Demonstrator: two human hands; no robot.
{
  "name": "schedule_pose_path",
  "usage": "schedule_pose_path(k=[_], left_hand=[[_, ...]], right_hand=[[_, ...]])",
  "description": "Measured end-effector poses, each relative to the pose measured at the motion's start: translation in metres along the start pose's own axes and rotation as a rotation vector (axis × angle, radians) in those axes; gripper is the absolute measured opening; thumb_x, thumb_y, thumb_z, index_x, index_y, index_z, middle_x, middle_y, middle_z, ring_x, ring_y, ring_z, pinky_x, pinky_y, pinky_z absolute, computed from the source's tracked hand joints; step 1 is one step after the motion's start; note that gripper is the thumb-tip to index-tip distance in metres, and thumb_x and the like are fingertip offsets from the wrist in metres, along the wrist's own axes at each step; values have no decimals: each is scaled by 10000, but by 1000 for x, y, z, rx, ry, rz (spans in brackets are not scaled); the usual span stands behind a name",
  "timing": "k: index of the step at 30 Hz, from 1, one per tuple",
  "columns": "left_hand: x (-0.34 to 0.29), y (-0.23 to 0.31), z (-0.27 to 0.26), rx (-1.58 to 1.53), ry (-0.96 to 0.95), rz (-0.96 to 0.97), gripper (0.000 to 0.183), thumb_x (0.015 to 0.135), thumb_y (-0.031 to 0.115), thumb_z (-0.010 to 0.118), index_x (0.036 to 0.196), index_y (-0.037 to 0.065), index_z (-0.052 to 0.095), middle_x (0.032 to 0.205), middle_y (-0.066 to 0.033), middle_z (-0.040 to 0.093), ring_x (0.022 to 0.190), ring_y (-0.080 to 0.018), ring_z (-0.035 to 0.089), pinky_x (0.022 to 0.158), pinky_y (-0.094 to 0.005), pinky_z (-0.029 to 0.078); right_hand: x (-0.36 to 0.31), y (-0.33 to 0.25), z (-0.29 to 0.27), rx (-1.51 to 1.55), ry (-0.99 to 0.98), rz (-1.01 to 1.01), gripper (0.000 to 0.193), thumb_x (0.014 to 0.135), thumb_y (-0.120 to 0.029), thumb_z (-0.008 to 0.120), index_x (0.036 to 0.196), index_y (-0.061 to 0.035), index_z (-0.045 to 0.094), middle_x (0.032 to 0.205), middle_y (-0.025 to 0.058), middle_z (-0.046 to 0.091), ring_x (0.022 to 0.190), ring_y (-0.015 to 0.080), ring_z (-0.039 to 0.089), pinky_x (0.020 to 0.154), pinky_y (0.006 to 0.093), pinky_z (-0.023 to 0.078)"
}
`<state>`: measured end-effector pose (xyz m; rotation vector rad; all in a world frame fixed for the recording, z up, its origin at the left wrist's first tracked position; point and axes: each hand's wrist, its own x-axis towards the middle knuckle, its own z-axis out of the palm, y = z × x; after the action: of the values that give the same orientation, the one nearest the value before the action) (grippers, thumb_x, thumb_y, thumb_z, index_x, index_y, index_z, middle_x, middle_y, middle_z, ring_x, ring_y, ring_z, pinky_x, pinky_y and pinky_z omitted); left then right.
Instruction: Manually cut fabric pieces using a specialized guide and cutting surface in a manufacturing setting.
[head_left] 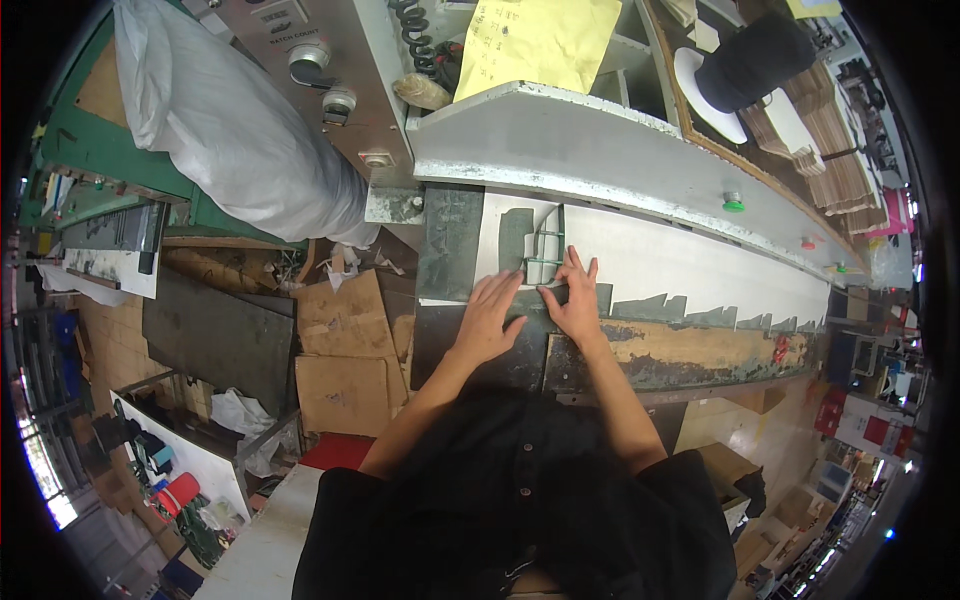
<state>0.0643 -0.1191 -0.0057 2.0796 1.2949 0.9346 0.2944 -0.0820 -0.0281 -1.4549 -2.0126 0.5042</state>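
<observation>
A thin-walled metal cutting die [545, 245] with green crossbars stands on a long white sheet [690, 265]. It lies alongside a dark cut-out gap [515, 235] in that sheet. My left hand [490, 318] rests at the die's near left, fingers stretched out and thumb apart, fingertips at the sheet's near edge. On the die's near right corner, my right hand [575, 300] has its thumb at the near edge and its fingertips along the right wall. How firmly it grips is hard to see.
A grey machine beam [600, 150] runs across just beyond the sheet. Notched gaps [650, 305] line the sheet's near edge above a worn board [680, 350]. A control panel with knobs [310, 70] stands at far left, beside a white covered bulk [240, 130]. Stacked brown pieces [830, 130] sit far right.
</observation>
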Motion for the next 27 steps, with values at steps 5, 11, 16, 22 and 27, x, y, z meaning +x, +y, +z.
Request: schedule_pose_path(k=[5, 11, 16, 22, 27], left_hand=[[-21, 32, 10, -323, -157, -136, 535, 926, 221, 819, 1393, 22, 651, 1292, -187, 678, 1231, -400, 622, 1068, -501, 491], [5, 63, 36, -337, -451, 46, 419, 912, 197, 849, 1290, 53, 737, 1173, -126, 715, 1216, -320, 643, 1172, -504, 395], [29, 70, 51, -241, -346, 33, 351, 895, 145, 843, 1226, 59, 759, 1077, -118, 701, 1145, -323, 654, 1182, -504, 378], [45, 74, 47, -201, -282, 17, 349, 899, 151, 836, 1233, 90, 755, 1097, -132, 687, 1163, -362, 641, 1162, -506, 423], [45, 81, 45, -178, -267, 10, 362, 871, 131, 847, 1216, 97, 744, 1097, -130, 680, 1160, -378, 635, 1154, -518, 412]], right_hand=[[20, -4, -58, 119, 199, 127, 440, 906, -215, 887, 1257, -43, 685, 1298, 198, 758, 1218, 302, 725, 1046, 417, 564], [113, 62, -228, 8, 373, 314, 614, 1064, -439, 732, 605, -31, 732, 567, 50, 696, 518, 92, 575, 564, 311, 464], [114, 89, -248, 149, 193, 330, 497, 1051, -421, 751, 764, -17, 793, 682, 52, 754, 632, 111, 632, 632, 319, 509], [6, 6, -176, 74, -302, 270, 350, 911, -353, 884, 923, -13, 804, 813, 143, 777, 749, 256, 755, 691, 389, 576], [-58, -25, -147, -126, -75, 98, 447, 738, -275, 978, 1068, -69, 758, 1046, 139, 729, 1035, 379, 680, 912, 466, 533]])
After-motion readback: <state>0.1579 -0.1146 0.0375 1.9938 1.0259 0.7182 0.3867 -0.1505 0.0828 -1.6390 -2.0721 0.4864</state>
